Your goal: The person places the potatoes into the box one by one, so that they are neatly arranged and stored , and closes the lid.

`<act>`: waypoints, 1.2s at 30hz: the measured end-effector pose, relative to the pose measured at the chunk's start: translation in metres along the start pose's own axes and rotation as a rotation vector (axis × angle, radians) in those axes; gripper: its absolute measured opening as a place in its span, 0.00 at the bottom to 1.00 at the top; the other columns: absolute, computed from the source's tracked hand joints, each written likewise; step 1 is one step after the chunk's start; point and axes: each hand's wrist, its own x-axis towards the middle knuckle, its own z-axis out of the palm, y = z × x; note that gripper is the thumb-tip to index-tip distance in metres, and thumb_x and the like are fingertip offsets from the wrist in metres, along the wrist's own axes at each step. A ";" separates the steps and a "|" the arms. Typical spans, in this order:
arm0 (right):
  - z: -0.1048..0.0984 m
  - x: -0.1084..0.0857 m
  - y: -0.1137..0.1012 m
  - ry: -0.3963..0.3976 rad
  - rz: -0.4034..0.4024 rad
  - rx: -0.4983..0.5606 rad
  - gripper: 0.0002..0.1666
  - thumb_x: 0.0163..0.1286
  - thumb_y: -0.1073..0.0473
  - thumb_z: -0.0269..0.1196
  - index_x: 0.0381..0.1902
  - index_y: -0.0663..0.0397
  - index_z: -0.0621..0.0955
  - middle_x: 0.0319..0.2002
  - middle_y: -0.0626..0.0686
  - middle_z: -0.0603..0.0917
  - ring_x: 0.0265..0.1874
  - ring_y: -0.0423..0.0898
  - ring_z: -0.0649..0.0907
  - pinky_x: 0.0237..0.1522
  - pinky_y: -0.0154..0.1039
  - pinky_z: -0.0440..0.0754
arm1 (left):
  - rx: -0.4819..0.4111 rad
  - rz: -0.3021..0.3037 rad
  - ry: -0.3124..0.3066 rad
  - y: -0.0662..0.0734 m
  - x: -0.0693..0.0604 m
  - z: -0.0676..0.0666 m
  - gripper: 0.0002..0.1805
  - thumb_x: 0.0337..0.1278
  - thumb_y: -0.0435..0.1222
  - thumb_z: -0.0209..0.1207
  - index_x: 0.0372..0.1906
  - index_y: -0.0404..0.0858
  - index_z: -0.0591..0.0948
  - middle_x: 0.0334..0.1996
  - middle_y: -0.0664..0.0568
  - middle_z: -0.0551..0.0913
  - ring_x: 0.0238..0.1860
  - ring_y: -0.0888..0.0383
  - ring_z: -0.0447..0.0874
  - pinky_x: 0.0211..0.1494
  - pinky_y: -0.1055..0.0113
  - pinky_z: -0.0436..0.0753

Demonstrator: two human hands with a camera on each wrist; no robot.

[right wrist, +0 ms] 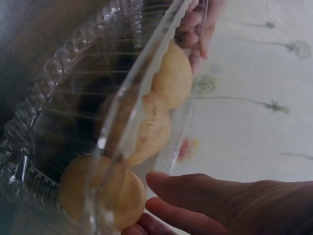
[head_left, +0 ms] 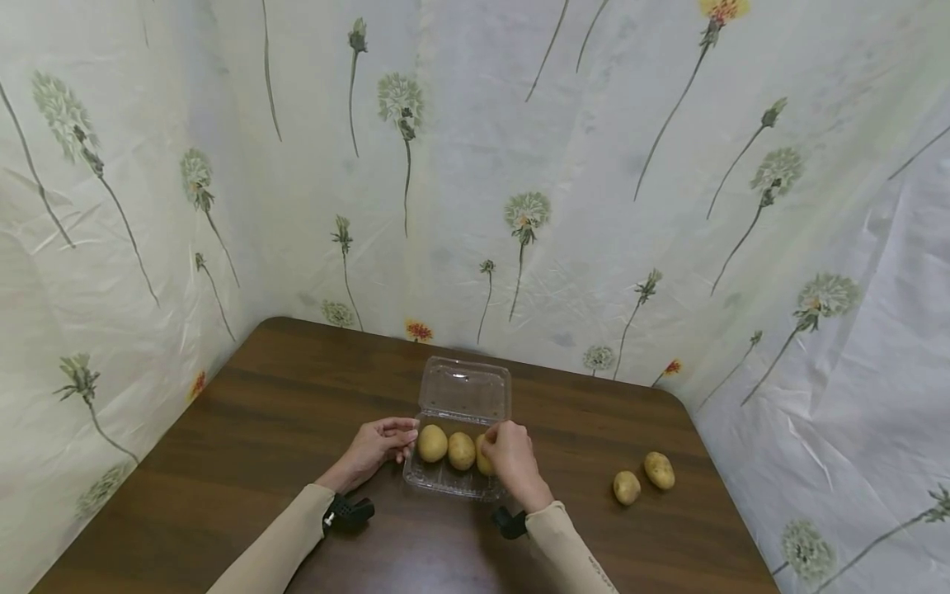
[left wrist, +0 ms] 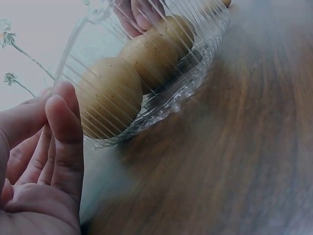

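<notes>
A clear plastic container (head_left: 445, 488) with its lid (head_left: 466, 388) folded back lies on the table, holding three potatoes in a row: left (head_left: 432, 444), middle (head_left: 462, 451) and right. My left hand (head_left: 380, 445) pinches the container's left rim between thumb and fingers, as the left wrist view shows (left wrist: 44, 161). At the right end my right hand (head_left: 514, 458) has its thumb and fingertips at the right potato (right wrist: 124, 196), which sits inside the container. Part of that potato is hidden by the hand in the head view.
Two more potatoes, a smaller one (head_left: 627, 487) and a longer one (head_left: 659, 470), lie on the brown wooden table (head_left: 297, 396) to the right. A flower-patterned curtain (head_left: 460, 165) stands behind the table and along both sides.
</notes>
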 end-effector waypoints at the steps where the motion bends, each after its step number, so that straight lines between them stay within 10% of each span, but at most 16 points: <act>1: -0.001 0.000 0.000 -0.013 -0.008 0.003 0.07 0.50 0.71 0.66 0.17 0.59 0.82 0.20 0.50 0.80 0.19 0.44 0.74 0.20 0.37 0.70 | -0.003 -0.001 0.000 0.000 0.000 0.000 0.24 0.63 0.34 0.60 0.59 0.25 0.73 0.32 0.56 0.86 0.26 0.63 0.80 0.28 0.73 0.79; 7: -0.002 0.000 0.002 -0.065 -0.055 0.009 0.18 0.48 0.75 0.65 0.11 0.57 0.70 0.15 0.45 0.66 0.17 0.41 0.64 0.19 0.32 0.57 | -0.005 -0.003 0.004 -0.001 0.000 0.000 0.23 0.63 0.34 0.60 0.59 0.25 0.74 0.32 0.55 0.86 0.26 0.63 0.80 0.28 0.73 0.79; 12: -0.001 0.000 0.002 -0.101 -0.025 -0.010 0.05 0.49 0.76 0.67 0.25 0.66 0.83 0.29 0.57 0.85 0.29 0.51 0.83 0.28 0.41 0.80 | 0.000 -0.007 0.005 -0.001 0.001 0.000 0.24 0.63 0.35 0.61 0.59 0.24 0.73 0.31 0.55 0.85 0.26 0.63 0.80 0.28 0.73 0.79; 15: 0.000 -0.001 0.003 -0.107 -0.007 -0.014 0.16 0.49 0.74 0.71 0.39 0.70 0.85 0.41 0.66 0.86 0.43 0.60 0.85 0.42 0.49 0.84 | -0.001 -0.013 0.005 -0.001 0.001 0.000 0.26 0.62 0.36 0.62 0.59 0.24 0.73 0.32 0.55 0.85 0.26 0.63 0.80 0.28 0.73 0.79; 36: 0.002 0.001 0.003 -0.073 -0.010 -0.024 0.15 0.49 0.75 0.68 0.38 0.69 0.86 0.40 0.65 0.86 0.40 0.58 0.85 0.39 0.48 0.84 | 0.010 -0.015 0.016 -0.001 0.001 0.000 0.25 0.61 0.36 0.62 0.59 0.26 0.74 0.31 0.55 0.85 0.26 0.64 0.80 0.28 0.73 0.79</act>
